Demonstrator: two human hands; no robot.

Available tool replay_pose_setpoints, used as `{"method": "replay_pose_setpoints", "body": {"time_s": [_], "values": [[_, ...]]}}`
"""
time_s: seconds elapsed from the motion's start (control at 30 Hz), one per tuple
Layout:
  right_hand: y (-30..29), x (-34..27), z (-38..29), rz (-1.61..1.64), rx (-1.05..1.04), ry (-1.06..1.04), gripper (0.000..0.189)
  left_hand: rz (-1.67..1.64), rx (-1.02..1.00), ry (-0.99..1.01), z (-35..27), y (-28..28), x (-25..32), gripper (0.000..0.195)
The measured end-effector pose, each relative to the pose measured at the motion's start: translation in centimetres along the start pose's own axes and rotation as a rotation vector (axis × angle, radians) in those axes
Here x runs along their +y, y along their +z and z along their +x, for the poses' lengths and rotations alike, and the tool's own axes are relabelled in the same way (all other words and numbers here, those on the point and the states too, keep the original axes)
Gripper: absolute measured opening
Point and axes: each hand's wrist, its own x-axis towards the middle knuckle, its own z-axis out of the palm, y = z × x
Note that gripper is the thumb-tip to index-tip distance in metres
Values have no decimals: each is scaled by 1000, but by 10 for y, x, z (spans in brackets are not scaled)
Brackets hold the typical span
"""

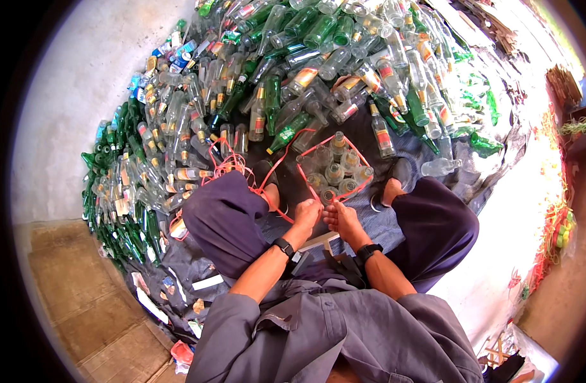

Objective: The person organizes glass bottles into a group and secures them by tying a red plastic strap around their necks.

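A cluster of several clear glass bottles (334, 173) stands upright between my feet. A pink-red plastic strap (300, 173) loops around the cluster, slack in places and standing off the glass. My left hand (308, 213) pinches the strap at the near side of the loop. Close beside it, my right hand (342, 219) grips the strap just below the nearest bottle, with some fingers spread. From the loop, more strap runs left to a tangled heap of strap (230, 165) by my left knee.
A large pile of green and clear glass bottles (274, 72) rises ahead and to the left. Dark sheeting (355, 215) covers the floor beneath me. One clear bottle (440, 167) lies beyond my right foot (399, 179). Cardboard (73, 287) is at the left.
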Motion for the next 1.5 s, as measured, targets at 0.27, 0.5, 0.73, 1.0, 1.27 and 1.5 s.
{"method": "replay_pose_setpoints", "body": {"time_s": [0.27, 0.5, 0.73, 1.0, 1.27, 1.5], "values": [[1, 3, -3, 57, -156, 2, 23, -220, -39, -49, -7, 20, 2, 16], [-3, -3, -7, -63, -23, -67, 19, -3, 140, 205, -5, 34, 2, 42], [-6, -11, -9, -109, 3, -95, 18, 477, 433, 402, -2, 46, 9, 57], [-8, -11, -7, -196, -17, -147, 24, 618, 577, 489, -8, 55, 24, 55], [-14, -4, 5, -265, -46, -195, 35, 703, 412, 441, -1, 58, 18, 40], [-19, -5, 12, -439, -10, -312, 39, 727, 334, 477, 16, 53, 7, 35]]}}
